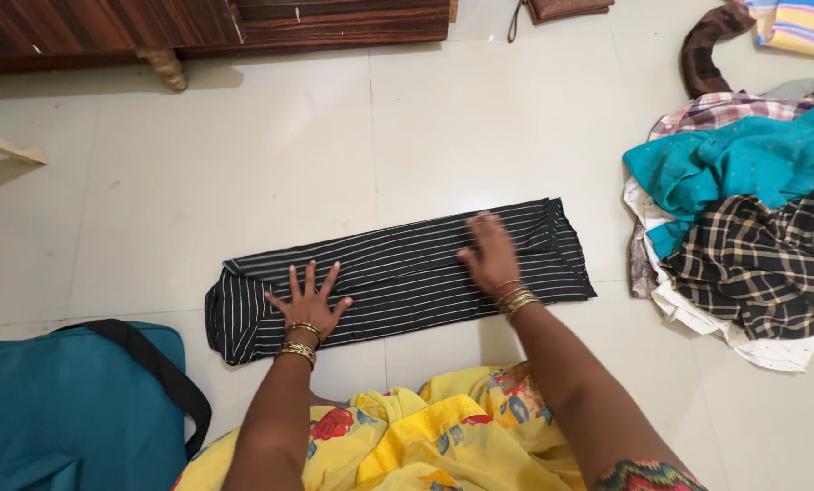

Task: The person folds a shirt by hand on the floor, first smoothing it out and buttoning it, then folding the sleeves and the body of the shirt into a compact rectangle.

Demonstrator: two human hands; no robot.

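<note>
Striped cloth (398, 277) — black with thin white stripes, folded into a long band — lies flat on the tiled floor (243, 173), dead centre of view, running from 8 o'clock up toward 2 o'clock.

Left hand (305, 305): palm down on the cloth near its 8 o'clock end, fingers fanned wide, pressing flat. Grip fully open, nothing clasped. Gold bangles at the wrist.

Right hand (491, 256): palm down on the cloth toward its 3 o'clock end, fingers extended and close together, lying along the stripes. Grip open too, holding nothing, just resting on the fabric. Bangles here as well; this hand looks slightly blurred, so finger detail is unclear.

The two hands are well apart, with bare cloth between them.

Around it:
- Clothes pile (743, 209) at 3 o'clock — teal piece on top, dark plaid below, white at the bottom edge. Near the cloth's right end, not touching it.
- Teal bag (52, 409) with a black strap at 8 o'clock, just beside the cloth's left end.
- Yellow floral garment (425, 436) at 6 o'clock, on the person's lap.
- Dark wooden furniture (207, 27) along 11–12 o'clock, carved foot on the floor.
- Brown pouch (566, 9) at 1 o'clock, at the frame edge.
</note>
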